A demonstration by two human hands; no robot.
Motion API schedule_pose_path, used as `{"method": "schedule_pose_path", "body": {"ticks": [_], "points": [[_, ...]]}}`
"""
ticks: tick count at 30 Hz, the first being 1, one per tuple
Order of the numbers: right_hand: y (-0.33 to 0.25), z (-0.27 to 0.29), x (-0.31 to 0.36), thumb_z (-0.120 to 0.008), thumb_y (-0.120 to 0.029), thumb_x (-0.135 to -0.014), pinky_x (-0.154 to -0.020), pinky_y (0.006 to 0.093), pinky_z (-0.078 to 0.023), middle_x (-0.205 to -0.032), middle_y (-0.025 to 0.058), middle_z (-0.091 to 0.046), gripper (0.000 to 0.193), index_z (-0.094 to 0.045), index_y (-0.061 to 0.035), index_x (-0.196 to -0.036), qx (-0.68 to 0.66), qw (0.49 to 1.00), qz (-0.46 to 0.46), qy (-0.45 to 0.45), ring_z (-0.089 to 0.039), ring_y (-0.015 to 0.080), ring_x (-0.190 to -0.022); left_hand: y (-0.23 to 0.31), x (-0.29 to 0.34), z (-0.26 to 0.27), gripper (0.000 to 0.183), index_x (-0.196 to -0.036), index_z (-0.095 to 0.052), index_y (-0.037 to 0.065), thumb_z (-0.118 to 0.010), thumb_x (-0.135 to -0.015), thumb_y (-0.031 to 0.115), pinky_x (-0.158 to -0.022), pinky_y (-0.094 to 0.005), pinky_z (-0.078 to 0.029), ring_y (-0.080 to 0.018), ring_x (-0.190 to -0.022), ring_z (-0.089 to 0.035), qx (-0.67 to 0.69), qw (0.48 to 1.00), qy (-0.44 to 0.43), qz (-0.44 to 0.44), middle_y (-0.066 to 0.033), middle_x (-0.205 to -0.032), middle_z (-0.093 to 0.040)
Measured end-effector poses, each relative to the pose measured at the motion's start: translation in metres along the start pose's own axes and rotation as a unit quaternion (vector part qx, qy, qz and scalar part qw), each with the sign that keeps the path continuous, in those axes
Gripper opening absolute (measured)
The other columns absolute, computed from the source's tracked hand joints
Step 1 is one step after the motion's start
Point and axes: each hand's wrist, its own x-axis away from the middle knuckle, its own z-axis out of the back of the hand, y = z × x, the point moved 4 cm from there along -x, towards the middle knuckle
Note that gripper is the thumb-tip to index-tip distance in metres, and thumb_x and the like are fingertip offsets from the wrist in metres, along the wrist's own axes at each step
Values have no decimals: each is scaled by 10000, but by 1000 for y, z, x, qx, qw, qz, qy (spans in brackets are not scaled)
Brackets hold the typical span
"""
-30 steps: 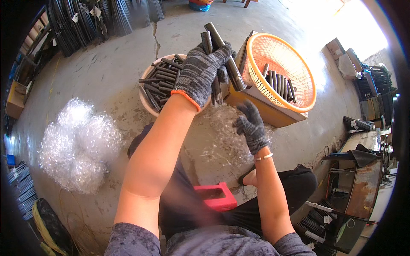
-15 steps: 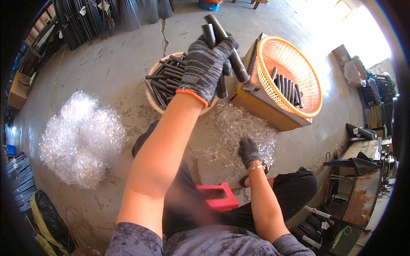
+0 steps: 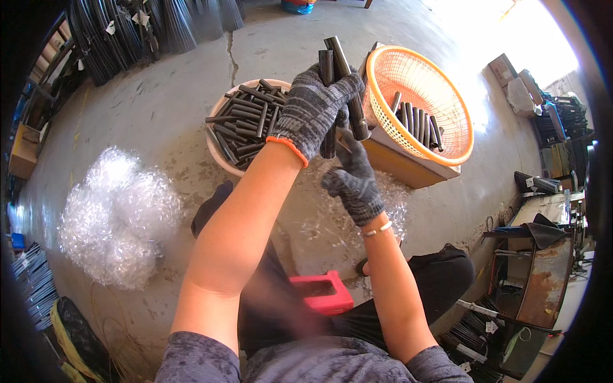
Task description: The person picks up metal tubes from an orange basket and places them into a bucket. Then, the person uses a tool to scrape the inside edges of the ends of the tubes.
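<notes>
My left hand (image 3: 313, 105), in a grey striped glove with an orange cuff, is closed around two short dark tubes (image 3: 341, 60). They stand side by side and their ends stick out above and below the fist. My right hand (image 3: 357, 182), in a dark grey glove, is just below the tubes' lower ends, its thumb and fingers apart. I see nothing in it. Behind my left hand, a pale round basin (image 3: 219, 151) is heaped with similar dark tubes (image 3: 246, 118). An orange plastic basket (image 3: 440, 70) to the right contains several more, lying side by side.
The basket leans on a cardboard box (image 3: 415, 159). Clear plastic scraps (image 3: 325, 217) litter the floor under my right hand, and a large pile of clear plastic (image 3: 121, 217) lies at left. A red stool (image 3: 332, 297) is between my legs. Bundled rods (image 3: 115, 38) stand at far left.
My right hand has risen from beside my knee to just below the tubes. My left hand still grips both tubes, slightly lower and nearer the basket.
</notes>
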Motion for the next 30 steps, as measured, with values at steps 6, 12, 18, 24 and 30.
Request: {"method": "schedule_pose_path", "body": {"ticks": [6, 12, 18, 24, 30], "points": [[49, 30, 2, -751, -169, -753, -636, 320, -482, -1038, 35, -606, 556, -469, -38, -1214, 271, 954, 111, -58, -577, 158, -784, 2, -6, 7, 246, -937, -656, 18, -665, -856, 250, -437, -215, -408, -77, -489, -505, 3, 1000, 16, -7, -18, -621, -578], [225, 257, 137, -641, -235, -808, -839, 404, -419, -1096, 122, -589, 385, -565, -36, -1129, 417, 866, -243, 131, -524, 276, -994, 12, -7, 25, 222, -892, -638, 21, -650, -865, 241, -432, -217, -417, -81, -488, -504, 23, 998, 37, -50, -39, -683, -618], [252, 322, 205, -626, -276, -833, -595, 401, -490, -983, 132, -613, 399, -536, -54, -1152, 398, 804, -311, 314, -606, 267, -724, 14, 1, 11, 199, -895, -651, 51, -660, -856, 246, -479, -205, -402, -61, -539, -499, -2, 1000, 12, -22, 5, -688, -591], [16, 34, 19, -690, -169, -833, -525, 238, -460, -1261, 117, -507, 614, -374, -74, -1351, 107, 987, 27, 114, -582, 137, -666, -1, -1, -2, 156, -917, -647, 60, -660, -854, 202, -473, -208, -410, -63, -540, -500, -6, 1000, -2, 9, -3, -714, -617], [13, -24, -6, -664, -242, -858, -501, 254, -370, -825, 8, -527, 300, -519, -80, -1065, -113, 989, -81, -48, -437, 98, -573, 2, -3, 1, 165, -872, -588, 37, -657, -846, 185, -466, -259, -471, -123, -509, -563, -2, 1000, -5, -13, -48, -659, -609]]}}
